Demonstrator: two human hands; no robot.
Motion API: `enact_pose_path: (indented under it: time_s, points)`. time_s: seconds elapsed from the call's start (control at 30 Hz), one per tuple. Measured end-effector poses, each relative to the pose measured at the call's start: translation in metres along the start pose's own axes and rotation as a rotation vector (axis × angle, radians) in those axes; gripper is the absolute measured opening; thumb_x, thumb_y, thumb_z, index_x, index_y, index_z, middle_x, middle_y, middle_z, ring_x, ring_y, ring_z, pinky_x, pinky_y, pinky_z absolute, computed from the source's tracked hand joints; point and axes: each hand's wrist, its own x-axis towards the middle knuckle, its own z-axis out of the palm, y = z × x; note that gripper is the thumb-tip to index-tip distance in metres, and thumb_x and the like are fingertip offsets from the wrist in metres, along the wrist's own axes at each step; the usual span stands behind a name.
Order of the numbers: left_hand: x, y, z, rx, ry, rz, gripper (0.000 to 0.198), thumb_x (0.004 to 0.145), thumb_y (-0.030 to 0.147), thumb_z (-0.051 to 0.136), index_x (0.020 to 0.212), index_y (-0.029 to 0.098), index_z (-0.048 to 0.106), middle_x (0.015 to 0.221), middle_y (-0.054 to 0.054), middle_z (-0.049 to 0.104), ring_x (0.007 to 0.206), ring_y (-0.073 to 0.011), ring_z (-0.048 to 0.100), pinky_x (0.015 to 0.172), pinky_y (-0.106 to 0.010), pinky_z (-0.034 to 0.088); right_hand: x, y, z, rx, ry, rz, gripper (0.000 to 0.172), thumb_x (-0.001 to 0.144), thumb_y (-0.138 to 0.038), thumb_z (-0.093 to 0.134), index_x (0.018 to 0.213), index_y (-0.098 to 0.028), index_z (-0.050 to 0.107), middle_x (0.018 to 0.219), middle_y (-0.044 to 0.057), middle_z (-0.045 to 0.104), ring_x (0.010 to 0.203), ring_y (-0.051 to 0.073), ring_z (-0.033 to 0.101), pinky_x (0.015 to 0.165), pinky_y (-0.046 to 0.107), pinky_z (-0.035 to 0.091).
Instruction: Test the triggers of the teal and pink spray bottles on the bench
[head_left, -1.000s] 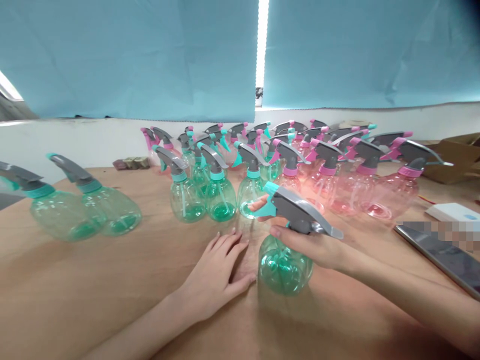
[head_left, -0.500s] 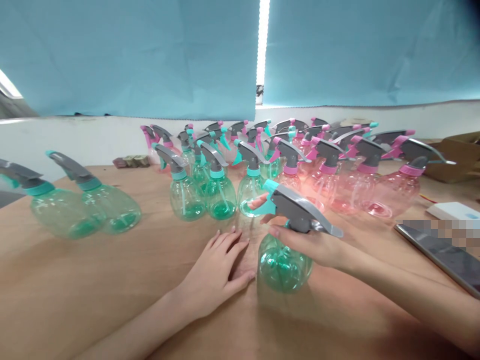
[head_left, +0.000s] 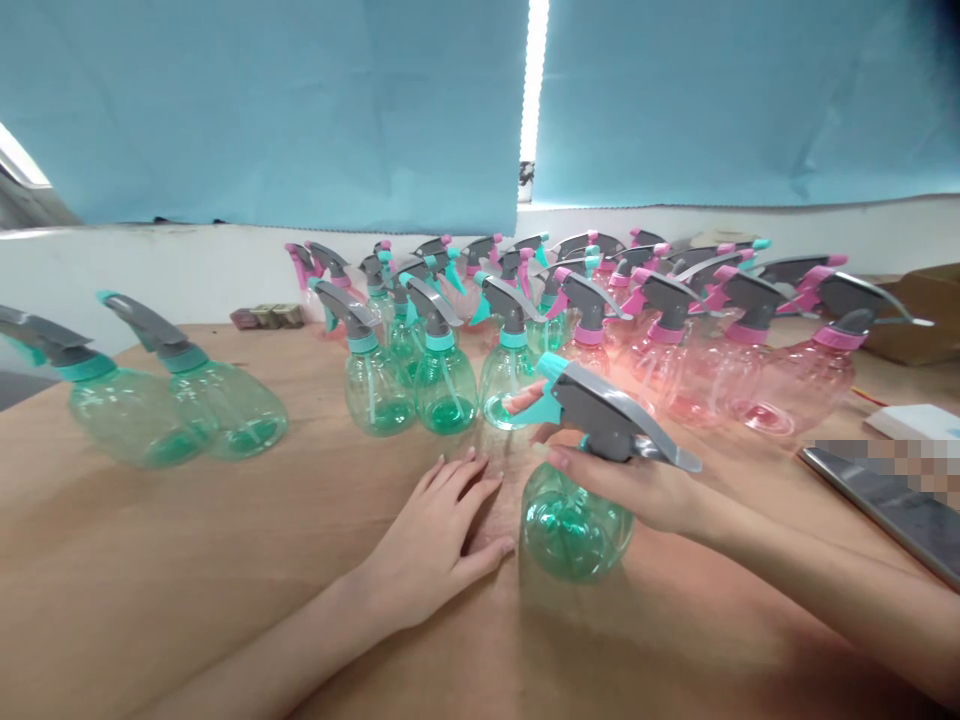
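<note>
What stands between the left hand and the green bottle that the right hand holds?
Nothing visible. The left hand lies on the table beside the green bottle, thumb almost at its base; the right hand grips its neck.

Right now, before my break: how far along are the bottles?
Done: translucent green spray bottles and pink spray bottles stand capped. In hand: right hand grips one green plastic bottle by its grey trigger head; left hand lies flat nearby. Left: no uncapped bottles visible.

The green spray bottle (head_left: 576,525) is looking like thin see-through plastic, pretty glossy, its grey trigger head (head_left: 607,420) coming across matt. Same shine's showing on the pink bottles (head_left: 750,385). The surface (head_left: 187,560) is looking like smooth matt wood, and the blue sheet (head_left: 300,110) creased and papery.
</note>
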Motion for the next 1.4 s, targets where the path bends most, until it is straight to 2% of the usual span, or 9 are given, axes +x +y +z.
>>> enact_pose_path:
  time_s: [0.33, 0.57, 0.7, 0.87, 1.07, 1.2, 1.3, 1.4]
  points:
    - [0.000, 0.001, -0.001, 0.027, -0.013, -0.009, 0.054, 0.091, 0.049, 0.055, 0.135, 0.017, 0.049, 0.144, -0.014, 0.045, 0.136, -0.0317, 0.036, 0.109, -0.052, 0.030, 0.000, -0.002, 0.000, 0.004, -0.012, 0.026, 0.027, 0.080, -0.021, 0.060, 0.105, -0.027, 0.050, 0.124, 0.005, 0.061, 0.072, 0.015, 0.068, 0.055, 0.030, 0.053]
    - [-0.001, 0.000, 0.001, 0.004, 0.020, 0.005, 0.053, 0.091, 0.049, 0.055, 0.135, 0.021, 0.049, 0.144, -0.013, 0.046, 0.135, -0.0323, 0.037, 0.110, -0.053, 0.029, 0.000, -0.006, 0.000, 0.006, -0.007, 0.034, 0.027, 0.079, -0.020, 0.059, 0.104, -0.027, 0.050, 0.121, 0.005, 0.062, 0.072, 0.014, 0.068, 0.059, 0.030, 0.056]
    - [-0.001, 0.000, 0.000, 0.006, 0.014, 0.000, 0.053, 0.091, 0.049, 0.056, 0.135, 0.020, 0.049, 0.144, -0.013, 0.046, 0.136, -0.0320, 0.036, 0.110, -0.053, 0.029, 0.001, -0.007, 0.000, -0.026, -0.010, 0.043, 0.025, 0.079, -0.022, 0.060, 0.102, -0.026, 0.051, 0.120, 0.005, 0.064, 0.068, 0.014, 0.068, 0.052, 0.028, 0.053]
    - [-0.001, 0.001, 0.000, 0.007, 0.009, -0.006, 0.053, 0.091, 0.048, 0.056, 0.135, 0.018, 0.049, 0.144, -0.013, 0.045, 0.136, -0.0320, 0.036, 0.109, -0.053, 0.030, 0.003, -0.011, 0.002, 0.011, -0.006, 0.050, 0.029, 0.077, -0.018, 0.057, 0.104, -0.027, 0.052, 0.121, 0.005, 0.063, 0.071, 0.014, 0.067, 0.058, 0.029, 0.054]
    - [0.000, 0.002, -0.002, 0.024, -0.025, -0.021, 0.055, 0.092, 0.048, 0.055, 0.136, 0.016, 0.048, 0.145, -0.015, 0.044, 0.137, -0.0311, 0.034, 0.111, -0.052, 0.027, 0.003, -0.007, 0.002, -0.059, 0.023, 0.009, 0.030, 0.076, -0.018, 0.057, 0.104, -0.029, 0.056, 0.108, 0.002, 0.067, 0.070, 0.015, 0.066, 0.059, 0.030, 0.053]
    - [-0.001, 0.001, -0.001, 0.032, -0.025, -0.021, 0.055, 0.092, 0.049, 0.055, 0.136, 0.017, 0.048, 0.146, -0.014, 0.044, 0.137, -0.0309, 0.034, 0.112, -0.052, 0.025, 0.002, -0.002, 0.001, -0.028, 0.007, 0.018, 0.020, 0.078, -0.017, 0.057, 0.094, -0.029, 0.054, 0.092, -0.001, 0.064, 0.066, 0.014, 0.063, 0.052, 0.026, 0.051]
    - [-0.001, 0.001, 0.000, 0.042, -0.019, -0.011, 0.055, 0.092, 0.050, 0.054, 0.136, 0.017, 0.048, 0.145, -0.014, 0.045, 0.137, -0.0307, 0.034, 0.112, -0.052, 0.026, 0.002, -0.005, 0.000, -0.065, 0.008, -0.010, 0.012, 0.078, -0.019, 0.057, 0.080, -0.027, 0.049, 0.079, -0.002, 0.058, 0.060, 0.012, 0.056, 0.047, 0.024, 0.046]
    - [-0.001, 0.000, 0.001, 0.054, -0.018, -0.002, 0.057, 0.093, 0.050, 0.053, 0.137, 0.015, 0.047, 0.145, -0.014, 0.045, 0.137, -0.0308, 0.035, 0.112, -0.052, 0.026, 0.003, -0.008, -0.002, -0.160, 0.024, -0.011, 0.017, 0.078, -0.020, 0.056, 0.071, -0.025, 0.041, 0.066, -0.004, 0.048, 0.050, 0.009, 0.043, 0.041, 0.023, 0.038]
